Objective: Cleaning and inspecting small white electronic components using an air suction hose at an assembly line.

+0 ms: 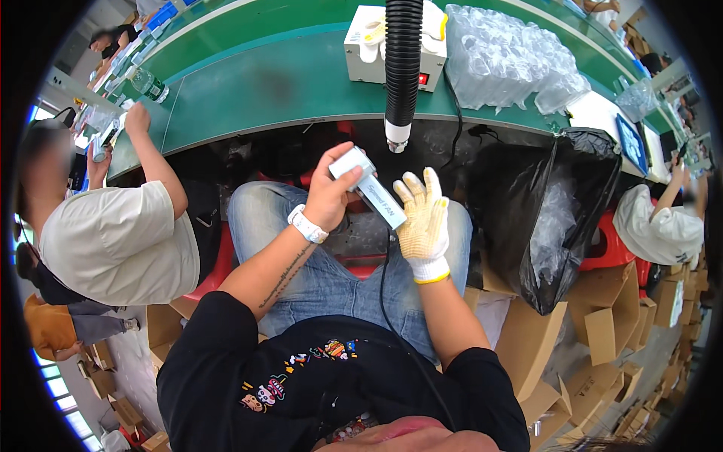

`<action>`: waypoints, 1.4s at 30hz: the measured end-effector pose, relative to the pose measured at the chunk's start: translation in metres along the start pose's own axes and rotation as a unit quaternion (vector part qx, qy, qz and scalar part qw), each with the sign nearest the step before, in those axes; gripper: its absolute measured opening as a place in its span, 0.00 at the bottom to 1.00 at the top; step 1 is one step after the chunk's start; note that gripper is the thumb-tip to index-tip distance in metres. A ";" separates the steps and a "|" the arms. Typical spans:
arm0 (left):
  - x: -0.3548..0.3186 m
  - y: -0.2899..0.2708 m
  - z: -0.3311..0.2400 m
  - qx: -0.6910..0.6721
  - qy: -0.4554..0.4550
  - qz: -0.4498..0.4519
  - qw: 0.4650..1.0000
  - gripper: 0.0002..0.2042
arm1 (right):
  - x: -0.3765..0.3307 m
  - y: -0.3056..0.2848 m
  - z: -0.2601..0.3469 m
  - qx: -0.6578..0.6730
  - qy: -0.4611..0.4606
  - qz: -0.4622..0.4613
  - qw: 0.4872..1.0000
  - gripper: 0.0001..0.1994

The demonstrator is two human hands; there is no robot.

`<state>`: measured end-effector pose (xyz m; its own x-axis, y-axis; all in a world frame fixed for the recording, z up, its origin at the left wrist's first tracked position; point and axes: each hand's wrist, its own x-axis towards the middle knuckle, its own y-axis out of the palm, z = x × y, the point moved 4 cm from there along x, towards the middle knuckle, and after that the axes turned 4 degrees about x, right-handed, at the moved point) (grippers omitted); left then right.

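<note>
My left hand (329,197) grips a slim white box (370,187) under the black hose (401,68); gloved right hand (423,226) spread flat, touching its end, tabletop (286,83) edge just ahead.

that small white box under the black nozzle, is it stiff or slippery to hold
The small white box probably is stiff: its edges stay straight in the bare left hand. Likely light, pinched at one end. Its smooth face may slip against the gloved right hand.

A green worktop (248,90) carries a white control box (365,64) at its near edge, clear plastic packs (512,56) heaped beside it, and a water bottle (151,85) towards its left end. A black bag (542,218) hangs below; cardboard boxes (610,316) crowd the floor.
</note>
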<state>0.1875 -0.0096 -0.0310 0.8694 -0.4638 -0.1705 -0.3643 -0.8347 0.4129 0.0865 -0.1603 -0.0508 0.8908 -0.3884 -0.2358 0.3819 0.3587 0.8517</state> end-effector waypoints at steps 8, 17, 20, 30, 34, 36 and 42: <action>0.007 -0.010 -0.015 0.120 0.209 0.082 0.967 0.31 | 0.005 -0.036 -0.016 -0.089 0.176 0.071 0.978 0.31; 0.000 -0.027 -0.040 0.196 -0.161 0.085 0.964 0.32 | 0.000 -0.027 -0.009 -0.517 -0.188 0.212 0.808 0.38; -0.003 -0.028 -0.044 0.305 -0.159 0.135 0.929 0.30 | -0.007 -0.008 -0.003 -0.550 -0.124 0.199 0.801 0.39; -0.086 0.022 0.006 0.562 0.196 0.206 0.777 0.23 | -0.025 -0.045 -0.048 -0.649 0.008 0.349 0.676 0.18; -0.097 0.020 0.036 0.536 0.244 0.176 0.789 0.23 | -0.026 -0.062 -0.035 -0.716 -0.007 0.332 0.614 0.15; -0.096 0.019 0.048 0.527 0.242 0.159 0.799 0.23 | -0.022 -0.066 -0.027 -0.734 -0.017 0.309 0.605 0.13; -0.093 -0.002 0.068 0.484 0.204 0.099 0.845 0.24 | -0.024 -0.064 -0.031 -0.791 0.000 0.300 0.532 0.12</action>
<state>0.0842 0.0150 -0.0764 0.7302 -0.6464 0.2213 -0.4466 -0.6967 -0.5613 0.0487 -0.1475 -0.1142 0.9691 0.2002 -0.1441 -0.2435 0.6841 -0.6876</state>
